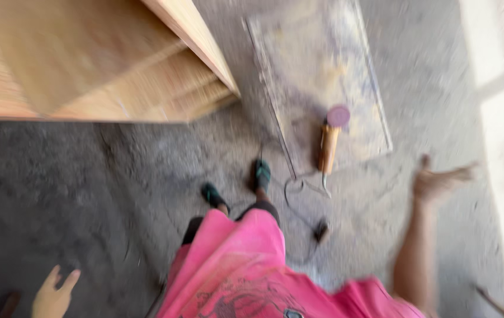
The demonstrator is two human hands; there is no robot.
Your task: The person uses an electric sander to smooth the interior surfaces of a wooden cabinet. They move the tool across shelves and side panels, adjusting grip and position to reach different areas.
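The view is blurred by motion and looks straight down at my pink shirt and my feet in dark sandals on a grey concrete floor. My left hand (53, 293) hangs at the lower left, fingers apart, holding nothing. My right hand (439, 181) is raised out to the right, fingers spread, also empty. A power tool (329, 144) with a tan body and a pink round disc lies on the floor ahead of my feet, between the two hands and apart from both. Its dark cord (302, 203) loops back toward my feet.
A large wooden plywood cabinet (87, 59) fills the upper left. A worn flat board (322, 70) lies on the floor under the tool. A bright sunlit strip (499, 147) runs down the right side.
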